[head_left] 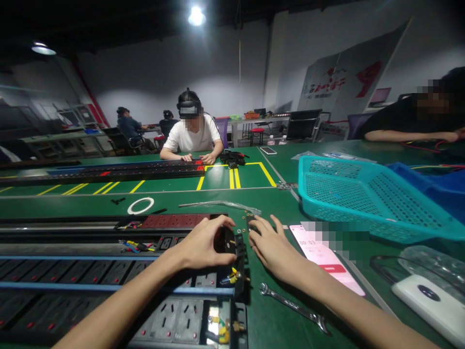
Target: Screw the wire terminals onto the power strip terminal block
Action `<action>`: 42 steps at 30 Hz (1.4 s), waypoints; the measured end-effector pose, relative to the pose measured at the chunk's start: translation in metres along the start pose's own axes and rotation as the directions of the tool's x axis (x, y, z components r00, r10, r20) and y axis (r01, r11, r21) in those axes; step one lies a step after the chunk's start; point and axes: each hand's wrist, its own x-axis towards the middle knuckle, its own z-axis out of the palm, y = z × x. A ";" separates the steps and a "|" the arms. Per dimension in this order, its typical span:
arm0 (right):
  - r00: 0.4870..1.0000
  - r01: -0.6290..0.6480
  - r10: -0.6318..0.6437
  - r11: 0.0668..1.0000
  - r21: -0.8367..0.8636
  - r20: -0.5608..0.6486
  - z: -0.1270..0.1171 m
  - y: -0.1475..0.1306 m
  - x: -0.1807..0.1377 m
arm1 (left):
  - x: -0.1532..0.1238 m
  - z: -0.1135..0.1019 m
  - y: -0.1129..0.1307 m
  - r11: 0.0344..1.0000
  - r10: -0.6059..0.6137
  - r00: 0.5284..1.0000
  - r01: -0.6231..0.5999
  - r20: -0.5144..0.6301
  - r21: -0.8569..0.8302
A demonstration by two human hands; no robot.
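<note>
My left hand [206, 241] curves, thumb and fingers apart around a black end plate [229, 245] at the right end of a power strip [165, 244]; the fingertips are partly hidden. To the right, my right hand [269, 246] is held low over the green table with its fingers spread, touching or just above a small dark piece [250, 222]. Several small brass nuts [244, 224] lie scattered between the hands. More power strips with black sockets [183, 317] lie in front of me, yellow-green wires [222, 329] showing at the open end of the nearest one.
A wrench [294, 308] lies below my right hand, with a lit phone [327, 261] beyond it. At right are a teal basket [337, 225] and a white device [428, 300]. A tape ring [141, 206] lies farther left. Across the table a person [194, 131] works on another strip.
</note>
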 end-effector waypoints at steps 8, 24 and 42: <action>0.994 -0.019 0.052 0.954 0.300 -0.101 -0.003 -0.011 0.002 | 0.001 0.008 0.002 0.992 0.079 0.997 -0.079 0.009 0.099; 0.977 -0.085 0.204 0.659 0.748 -0.068 0.012 -0.023 0.002 | 0.001 0.012 0.001 0.996 0.043 0.999 -0.040 -0.033 0.076; 0.969 -0.096 0.241 0.551 0.829 -0.048 0.013 -0.026 0.001 | 0.002 0.007 0.002 1.000 0.021 1.000 -0.021 -0.003 0.019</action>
